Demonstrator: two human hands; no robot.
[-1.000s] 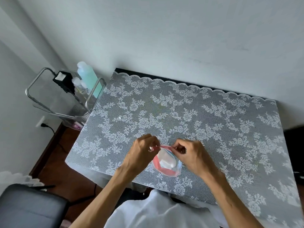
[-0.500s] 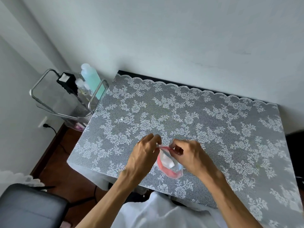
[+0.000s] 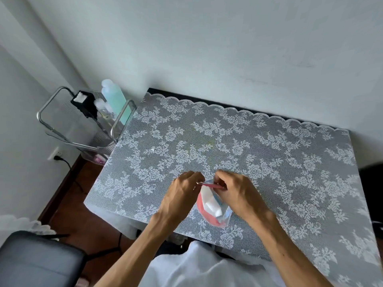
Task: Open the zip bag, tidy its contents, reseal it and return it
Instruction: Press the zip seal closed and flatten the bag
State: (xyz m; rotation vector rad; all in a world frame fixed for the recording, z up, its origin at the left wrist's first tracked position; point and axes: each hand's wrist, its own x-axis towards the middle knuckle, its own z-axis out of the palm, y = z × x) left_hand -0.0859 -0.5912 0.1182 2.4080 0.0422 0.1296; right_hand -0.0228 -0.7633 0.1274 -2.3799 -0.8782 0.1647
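A small clear zip bag (image 3: pixel 213 208) with a pink zip strip and red, white and blue contents hangs just above the near edge of the table (image 3: pixel 238 146). My left hand (image 3: pixel 182 193) pinches the left end of the pink top strip. My right hand (image 3: pixel 238 191) pinches the strip from the right side, fingers curled over it. The two hands sit close together at the bag's mouth. Whether the seal is apart or pressed together is hidden by my fingers.
A grey lace cloth covers the table. To the left stands a chrome-framed cart (image 3: pixel 83 125) holding a pale green bottle (image 3: pixel 115 100) and a black box (image 3: pixel 84 102). A dark chair seat (image 3: pixel 39 259) is at the lower left. A wall socket (image 3: pixel 56 155) with a cable is low on the left wall.
Both hands have drawn closer together along the bag's top strip. The bag has turned from facing me to hanging more edge-on and tilted to the right.
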